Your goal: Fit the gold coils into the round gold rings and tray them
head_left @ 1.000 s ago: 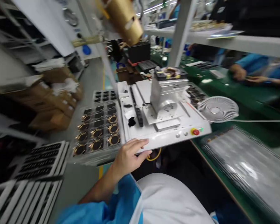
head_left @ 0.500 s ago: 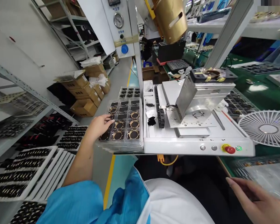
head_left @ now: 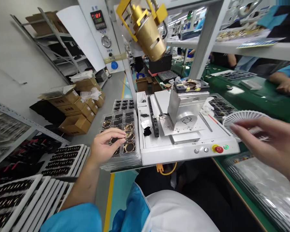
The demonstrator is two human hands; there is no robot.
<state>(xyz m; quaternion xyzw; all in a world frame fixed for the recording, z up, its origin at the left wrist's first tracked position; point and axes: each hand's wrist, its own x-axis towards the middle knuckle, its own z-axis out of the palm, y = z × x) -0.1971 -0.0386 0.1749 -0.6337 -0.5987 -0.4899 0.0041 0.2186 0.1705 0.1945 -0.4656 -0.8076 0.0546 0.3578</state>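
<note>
My left hand (head_left: 107, 145) is over the near part of a clear plastic tray (head_left: 119, 159) at the top of a stack. Its thumb and fingertips are apart, at the left edge of a round gold-rimmed black part (head_left: 130, 136). I cannot see a part lifted. Another gold-rimmed part (head_left: 129, 147) lies in the pocket nearest me, and some parts are hidden under the hand. On the right, my right hand (head_left: 263, 138) hangs in the air in front of a white round fan grille (head_left: 228, 124), fingers stretched out, blurred, with nothing visible in them.
A white machine bed (head_left: 183, 151) carries a metal fixture (head_left: 186, 109) and a red stop button (head_left: 218, 149). Above hangs a gold cylinder (head_left: 151, 42). Clear trays (head_left: 261, 187) stack at right, racked parts (head_left: 16, 196) at left. A co-worker's hand (head_left: 286, 85) shows far right.
My left hand has shifted from the tray's left column toward its right column. My right hand has risen from low right to beside the fan grille. The camera view has turned right.
</note>
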